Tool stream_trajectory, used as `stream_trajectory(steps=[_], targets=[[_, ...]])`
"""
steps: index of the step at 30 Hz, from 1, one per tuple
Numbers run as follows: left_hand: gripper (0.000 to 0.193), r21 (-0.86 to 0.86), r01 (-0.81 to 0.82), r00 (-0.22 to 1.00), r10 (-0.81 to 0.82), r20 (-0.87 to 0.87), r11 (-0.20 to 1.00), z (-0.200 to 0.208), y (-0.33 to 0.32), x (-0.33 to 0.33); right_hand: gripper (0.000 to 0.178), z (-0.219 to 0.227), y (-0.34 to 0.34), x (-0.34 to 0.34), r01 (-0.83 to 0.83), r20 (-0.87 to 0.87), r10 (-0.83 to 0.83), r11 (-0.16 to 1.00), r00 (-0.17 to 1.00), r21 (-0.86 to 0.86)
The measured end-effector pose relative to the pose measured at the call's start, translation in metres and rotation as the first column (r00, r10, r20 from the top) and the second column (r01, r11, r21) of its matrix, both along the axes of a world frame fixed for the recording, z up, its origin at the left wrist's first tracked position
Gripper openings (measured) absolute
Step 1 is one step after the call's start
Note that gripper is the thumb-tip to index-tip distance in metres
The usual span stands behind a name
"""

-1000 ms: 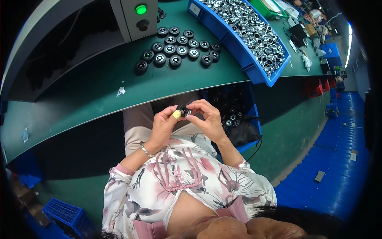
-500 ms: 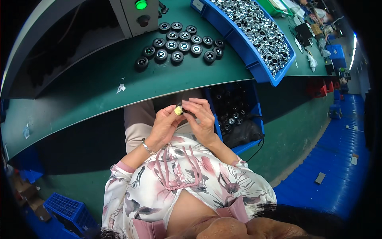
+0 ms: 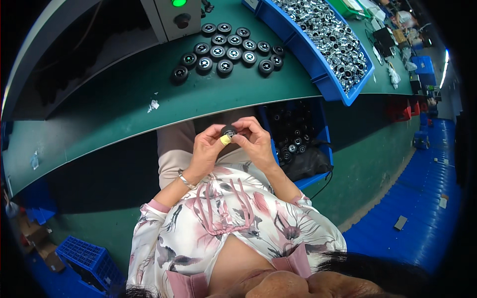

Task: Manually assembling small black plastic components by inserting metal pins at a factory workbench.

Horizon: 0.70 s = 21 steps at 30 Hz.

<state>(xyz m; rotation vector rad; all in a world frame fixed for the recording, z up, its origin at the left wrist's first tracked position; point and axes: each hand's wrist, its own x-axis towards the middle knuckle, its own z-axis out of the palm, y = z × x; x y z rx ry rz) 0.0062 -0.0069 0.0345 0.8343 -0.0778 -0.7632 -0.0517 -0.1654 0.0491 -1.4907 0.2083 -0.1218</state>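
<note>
A small round black wheel (image 3: 228,130) is held between both hands, over my lap and just in front of the bench edge. My left hand (image 3: 207,149) pinches it from the left, with yellow tape (image 3: 225,139) wrapped on the thumb tip. From the other side, my right hand (image 3: 255,142) grips the wheel between thumb and fingers. Several similar black wheels (image 3: 217,52) with shiny centres stand in loose rows on the green bench (image 3: 119,107). The fingers partly cover the held wheel's sides.
A blue bin (image 3: 332,92) of shiny metallic parts sits at the bench's right. Below the edge, beside my right arm, a blue crate (image 3: 328,161) holds black wheels. A machine with a green light (image 3: 178,3) stands at the far left. White scraps (image 3: 154,105) lie on the bench.
The wheel has turned in my fingers, so its round face now shows between the hands. My right hand has shifted slightly and its fingers have spread around the rim.
</note>
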Motion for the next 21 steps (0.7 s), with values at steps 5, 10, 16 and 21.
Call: stream_trajectory(steps=[5,10,16,21], targets=[[0.022,0.187,-0.177,0.912,0.089,0.4,0.966,-0.005,0.006,0.0,0.024,-0.007,0.0,0.004,-0.036,0.061,0.03,0.995,0.998,0.096],[0.018,0.179,-0.164,0.932,0.093,0.35,0.97,-0.005,0.012,0.001,0.024,-0.015,0.013,0.006,-0.048,0.04,0.043,0.987,0.998,0.15],[0.018,0.275,-0.306,0.907,0.192,0.374,0.911,-0.01,0.015,-0.001,0.027,-0.016,0.033,0.011,0.075,-0.044,-0.071,0.994,0.996,0.082],[0.02,0.353,-0.5,0.741,0.179,0.647,0.791,-0.015,0.012,-0.001,0.029,-0.024,0.034,0.018,0.026,-0.065,-0.008,0.959,0.998,0.282]])
